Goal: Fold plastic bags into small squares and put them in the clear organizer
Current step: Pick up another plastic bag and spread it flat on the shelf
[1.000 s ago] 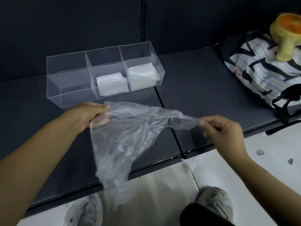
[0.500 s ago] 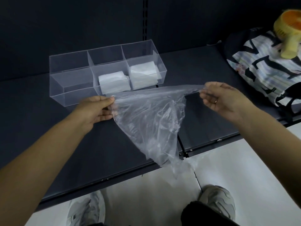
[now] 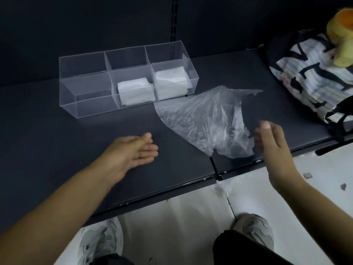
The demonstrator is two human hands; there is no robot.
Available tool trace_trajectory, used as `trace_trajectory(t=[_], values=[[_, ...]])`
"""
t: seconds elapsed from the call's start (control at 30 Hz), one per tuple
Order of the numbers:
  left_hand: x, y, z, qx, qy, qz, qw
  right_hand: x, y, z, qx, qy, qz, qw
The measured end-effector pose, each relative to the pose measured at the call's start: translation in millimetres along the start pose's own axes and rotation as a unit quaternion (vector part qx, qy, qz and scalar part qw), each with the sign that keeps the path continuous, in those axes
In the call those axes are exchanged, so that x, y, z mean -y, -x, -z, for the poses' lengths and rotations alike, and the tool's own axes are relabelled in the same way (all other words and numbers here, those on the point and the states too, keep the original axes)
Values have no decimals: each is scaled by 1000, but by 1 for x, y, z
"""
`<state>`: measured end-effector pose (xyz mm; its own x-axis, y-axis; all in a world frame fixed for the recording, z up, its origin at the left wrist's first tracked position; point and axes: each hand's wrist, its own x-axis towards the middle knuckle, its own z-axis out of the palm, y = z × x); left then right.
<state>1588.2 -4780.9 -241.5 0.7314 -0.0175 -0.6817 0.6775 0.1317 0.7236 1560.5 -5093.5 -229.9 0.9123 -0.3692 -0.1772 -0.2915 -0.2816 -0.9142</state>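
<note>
**Two squares stored, third bag not yet folded**

The left hand (image 3: 137, 150) is flat over the shelf (image 3: 57, 150), fingers straight and together, holding nothing. The right hand (image 3: 271, 138) is blurred, its fingers loosely spread, and it grips nothing. It is just beside the bag (image 3: 206, 121); whether a fingertip touches the film I cannot tell.

The bag lies loose and crumpled on the shelf, close to the front edge, across the seam between the two shelf boards. No fold shows in it.

The organizer (image 3: 86, 88) stands toward the back edge, just beyond the bag. The middle square (image 3: 133, 92) sits in its middle compartment and the right square (image 3: 171, 81) in its right one. Nothing shows in the left.

As I read it, two bags are done. This one needs flattening, folding and stowing, probably in the left compartment.
</note>
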Motion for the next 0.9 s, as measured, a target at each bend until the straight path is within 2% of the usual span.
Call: trace_trajectory(t=[0.13, 0.2, 0.43, 0.6, 0.7, 0.8, 0.9], values=[[19, 11, -42, 91, 20, 54, 994, 4, 26, 8, 114, 15, 26, 993], [20, 10, -64, 109, 40, 65, 991, 9, 22, 2, 161, 36, 42, 985], [8, -2, -89, 36, 79, 64, 994, 11, 5, -6, 320, -77, 28, 944], [2, -9, -54, -46, 67, 30, 996, 4, -13, 31, 324, -43, 40, 944], [-2, -10, -23, -99, 36, -4, 994, 2, -24, 58, 343, 60, 51, 936], [0, -4, -3, -69, -40, -38, 996, -2, -32, 69, 339, 105, 44, 934], [8, 3, 3, -71, -112, -70, 989, -11, -36, 65, 270, 119, 46, 954]])
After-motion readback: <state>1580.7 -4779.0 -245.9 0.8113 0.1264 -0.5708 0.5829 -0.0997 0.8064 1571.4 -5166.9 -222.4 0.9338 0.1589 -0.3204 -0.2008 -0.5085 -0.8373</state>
